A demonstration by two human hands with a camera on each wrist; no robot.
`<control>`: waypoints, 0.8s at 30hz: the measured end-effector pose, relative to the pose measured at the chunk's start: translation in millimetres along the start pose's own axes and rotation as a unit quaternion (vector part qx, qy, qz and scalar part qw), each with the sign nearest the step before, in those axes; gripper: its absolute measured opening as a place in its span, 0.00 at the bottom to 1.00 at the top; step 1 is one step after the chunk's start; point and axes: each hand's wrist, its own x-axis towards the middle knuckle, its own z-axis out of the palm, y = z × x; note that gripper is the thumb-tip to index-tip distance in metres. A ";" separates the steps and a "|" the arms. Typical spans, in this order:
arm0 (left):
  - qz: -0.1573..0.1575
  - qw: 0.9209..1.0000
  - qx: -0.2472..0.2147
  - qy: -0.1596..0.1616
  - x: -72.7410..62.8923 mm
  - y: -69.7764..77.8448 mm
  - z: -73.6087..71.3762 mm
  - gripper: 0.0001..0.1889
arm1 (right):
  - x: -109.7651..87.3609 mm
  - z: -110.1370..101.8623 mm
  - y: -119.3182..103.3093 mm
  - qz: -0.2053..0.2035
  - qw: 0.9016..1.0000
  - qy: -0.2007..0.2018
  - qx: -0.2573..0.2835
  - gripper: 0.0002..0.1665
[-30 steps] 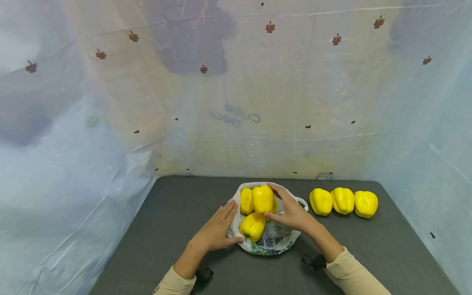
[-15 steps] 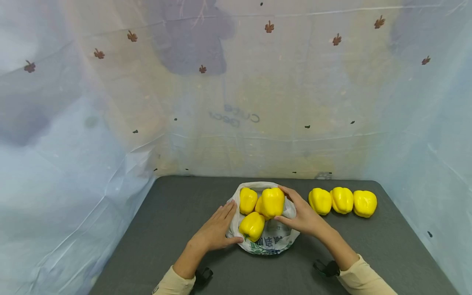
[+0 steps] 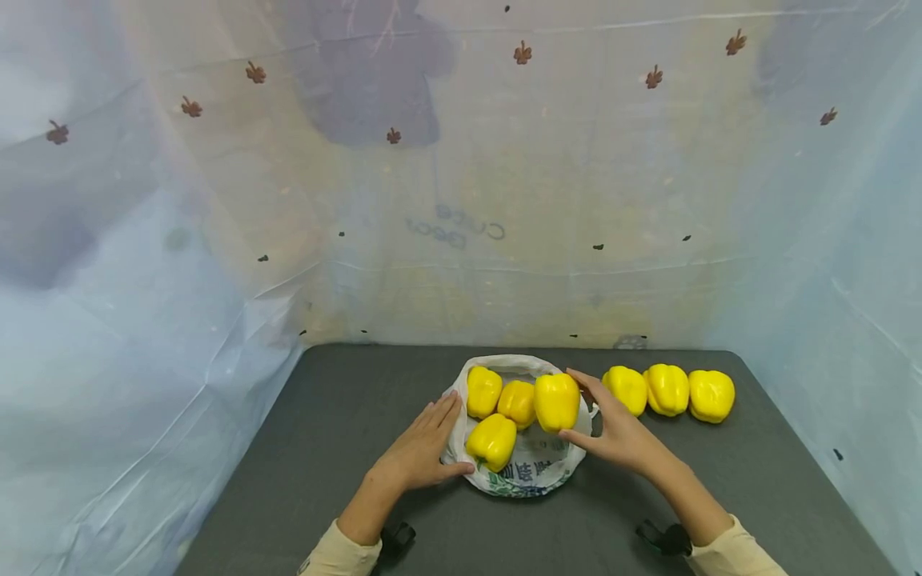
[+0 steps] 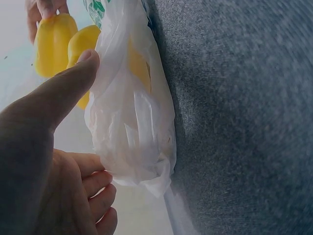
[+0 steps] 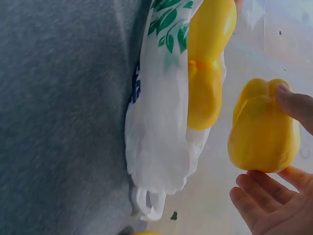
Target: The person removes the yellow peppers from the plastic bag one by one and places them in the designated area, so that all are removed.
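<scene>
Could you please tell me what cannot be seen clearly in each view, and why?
Head view: print on the bag, too small to read surely.
Left wrist view: right hand, mostly cut off by the top edge.
Left wrist view: a yellow pepper, partly hidden by the left hand.
Right wrist view: yellow object, almost wholly cut off by the bottom edge.

Backdrop sheet (image 3: pixel 432 304), 12 o'clock of head-view centre: mirrored lettering (image 3: pixel 454 228), apparently "cute bear". Plastic bag (image 3: pixel 547 446), 6 o'clock of its opening: dark blue characters (image 3: pixel 531 470), too small to read.
</scene>
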 end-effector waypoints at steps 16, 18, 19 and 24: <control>-0.002 1.000 -0.007 0.002 0.0 0.2 0.2 0.60 | -33.9 -18.0 9.0 0.016 0.998 0.043 -0.047 0.57; -0.002 1.000 -0.008 0.001 -0.1 -0.3 0.7 0.60 | -37.7 -19.9 10.3 0.022 0.997 0.047 -0.058 0.57; -0.003 1.000 -0.008 0.000 -0.1 -0.5 1.0 0.60 | -39.6 -21.0 11.0 0.024 0.997 0.049 -0.060 0.57; -0.001 1.000 -0.003 0.001 0.0 -1.6 2.0 0.60 | -49.1 -26.0 15.4 0.040 0.996 0.053 -0.061 0.58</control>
